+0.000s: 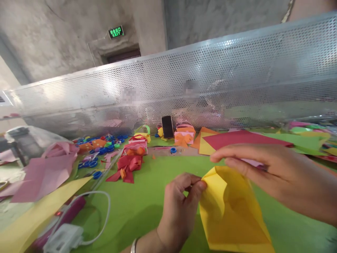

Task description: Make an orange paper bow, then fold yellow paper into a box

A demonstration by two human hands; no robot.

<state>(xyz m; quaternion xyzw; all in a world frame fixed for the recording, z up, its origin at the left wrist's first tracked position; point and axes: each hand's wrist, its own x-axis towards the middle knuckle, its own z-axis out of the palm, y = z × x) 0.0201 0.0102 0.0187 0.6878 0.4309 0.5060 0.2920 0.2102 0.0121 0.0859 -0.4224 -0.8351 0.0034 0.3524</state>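
Note:
A folded yellow paper bag (234,218) stands in front of me, its top edge gaping and creased. My left hand (181,198) pinches the bag's upper left corner between thumb and forefinger. Above its upper right edge, my right hand (279,175) is stretched out with the fingers held long and the thumb slightly apart from them. Nothing shows in its grasp. Whether the underside of that hand touches the paper I cannot tell. The bag's bottom runs out of the picture.
A green tabletop (126,207) carries red paper bows (129,165), small paper baskets (184,133), a phone (167,127), and blue-handled scissors (89,163). Coloured sheets (244,137) lie behind my right hand. At left are a power strip (63,218) and a white cable (109,207). A perforated metal screen (163,77) closes the back.

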